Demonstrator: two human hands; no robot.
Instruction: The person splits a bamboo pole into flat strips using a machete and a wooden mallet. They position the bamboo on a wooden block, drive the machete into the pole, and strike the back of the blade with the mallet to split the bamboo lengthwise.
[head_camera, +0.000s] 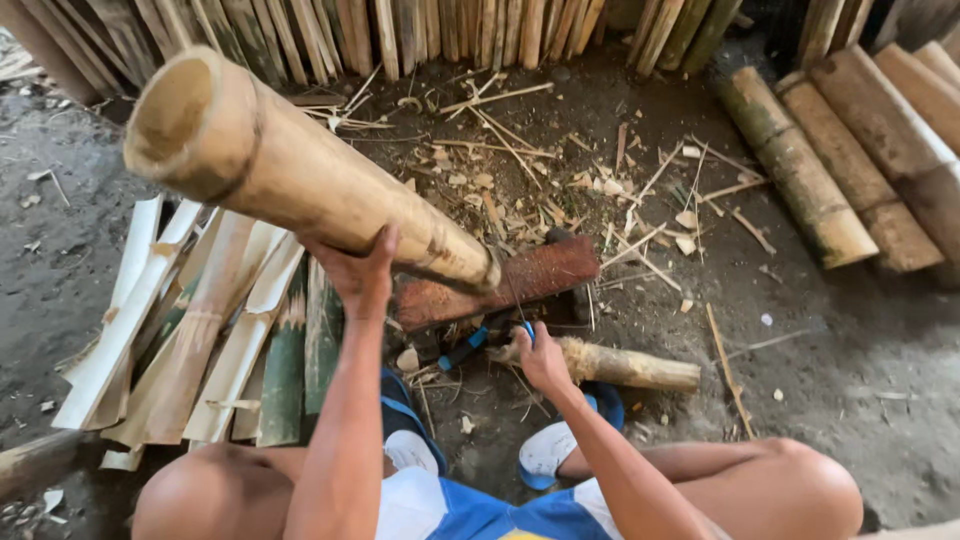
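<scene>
The person sat low on the dirt ground (820, 400), knees apart, and the camera looked down on both bare arms. The left hand (360, 272) was up and pressed against the underside of a thick bamboo pole (300, 170). Its fingers were spread and curved around the lower side of the pole, so the hand supported the pole more than it clenched it; the thumb pointed up along the surface. The pole was tilted, with its hollow open end high at the left and its other end resting down on a reddish-brown wooden block (500, 285) in the middle of the view.

The right hand (540, 358) was lower, just in front of the knees. It was closed in a fist around a thin handle with a blue part (470, 345), which seemed to be a blade tool; the metal part reached up toward the lower end of the pole, but how it touched the pole I cannot tell. Right beside this hand lay a short rough wooden club (625, 365) on the ground.

To the left of the person lay a heap of split bamboo strips (200, 340), pale and green. At the right, well apart, several whole bamboo sections (830, 170) lay side by side. Chips and splinters (560, 170) covered the ground behind the block.
</scene>
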